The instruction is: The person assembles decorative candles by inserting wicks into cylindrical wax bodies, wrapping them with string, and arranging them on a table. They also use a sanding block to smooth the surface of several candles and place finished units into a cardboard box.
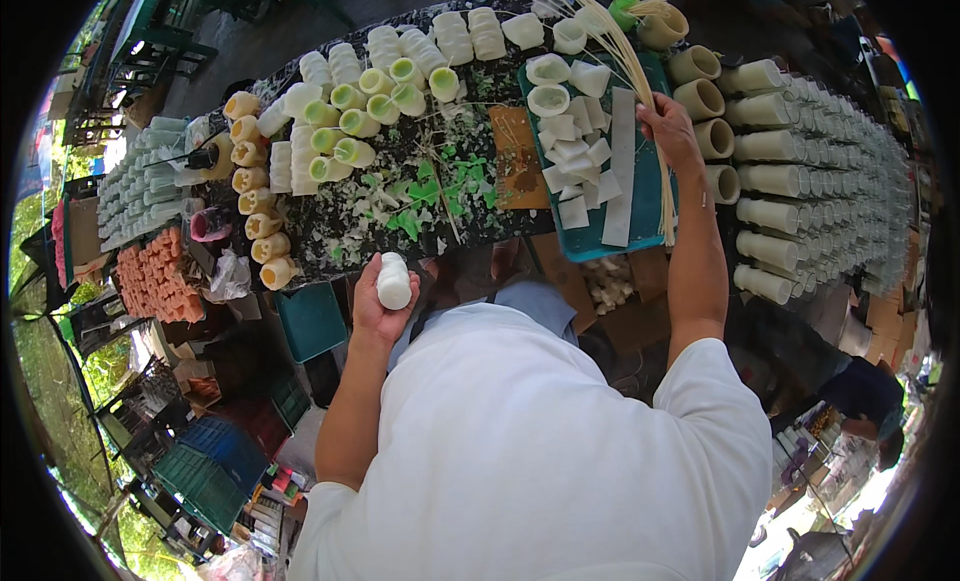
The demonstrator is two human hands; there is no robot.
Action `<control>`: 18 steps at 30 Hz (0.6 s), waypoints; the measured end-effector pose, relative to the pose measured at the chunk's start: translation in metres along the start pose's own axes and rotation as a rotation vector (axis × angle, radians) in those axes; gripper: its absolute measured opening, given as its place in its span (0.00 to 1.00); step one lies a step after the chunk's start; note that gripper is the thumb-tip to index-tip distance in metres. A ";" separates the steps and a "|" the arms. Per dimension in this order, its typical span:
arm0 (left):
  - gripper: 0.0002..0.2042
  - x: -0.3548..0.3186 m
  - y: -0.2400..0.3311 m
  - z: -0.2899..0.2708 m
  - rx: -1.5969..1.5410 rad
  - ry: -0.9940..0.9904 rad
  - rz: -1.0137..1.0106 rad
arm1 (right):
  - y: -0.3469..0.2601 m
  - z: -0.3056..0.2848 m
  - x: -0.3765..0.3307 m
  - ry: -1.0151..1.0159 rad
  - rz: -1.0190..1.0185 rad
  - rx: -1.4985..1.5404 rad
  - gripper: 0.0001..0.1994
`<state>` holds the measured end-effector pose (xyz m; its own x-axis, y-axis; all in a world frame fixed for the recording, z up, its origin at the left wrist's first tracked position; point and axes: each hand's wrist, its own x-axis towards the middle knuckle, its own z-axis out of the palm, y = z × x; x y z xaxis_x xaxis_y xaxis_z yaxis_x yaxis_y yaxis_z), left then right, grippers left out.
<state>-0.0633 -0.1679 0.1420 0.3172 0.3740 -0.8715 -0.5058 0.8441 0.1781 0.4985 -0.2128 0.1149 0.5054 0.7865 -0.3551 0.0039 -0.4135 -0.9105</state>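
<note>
My left hand (370,314) is wrapped round a white, ribbed wax candle (394,279), held in front of my body near the table's front edge. Stretched out to the far right, my right hand (674,133) pinches a bundle of long, thin, straw-coloured candle wicks (622,53). The wicks run from the table's far edge down over the teal tray (590,249). Under my right forearm's side, that tray carries white square pieces (574,159), white cups (548,100) and a long pale strip (619,171).
Ribbed white candles (453,38) and green-topped cups (383,108) stand across the table. Green and white scraps (425,196) litter its middle. Yellowish cups (248,153) line the left; rows of white cylinders (765,146) fill the right. Pink pieces (160,276) are stacked far left.
</note>
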 end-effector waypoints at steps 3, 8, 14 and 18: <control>0.16 0.002 0.001 0.000 0.000 -0.012 -0.004 | 0.065 -0.020 -0.004 0.117 0.123 -0.218 0.14; 0.16 -0.002 0.001 -0.001 -0.045 0.019 0.016 | 0.118 -0.009 -0.020 0.282 -0.002 -0.577 0.23; 0.17 -0.002 0.008 -0.003 -0.166 0.032 0.036 | 0.111 0.031 -0.052 0.486 -0.327 -1.002 0.22; 0.17 0.005 0.012 -0.018 -0.156 0.005 0.056 | 0.080 0.099 -0.092 0.369 -0.519 -0.980 0.19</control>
<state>-0.0821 -0.1629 0.1319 0.2813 0.4165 -0.8645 -0.6409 0.7521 0.1538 0.3668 -0.2725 0.0539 0.4670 0.8506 0.2415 0.8664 -0.3856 -0.3173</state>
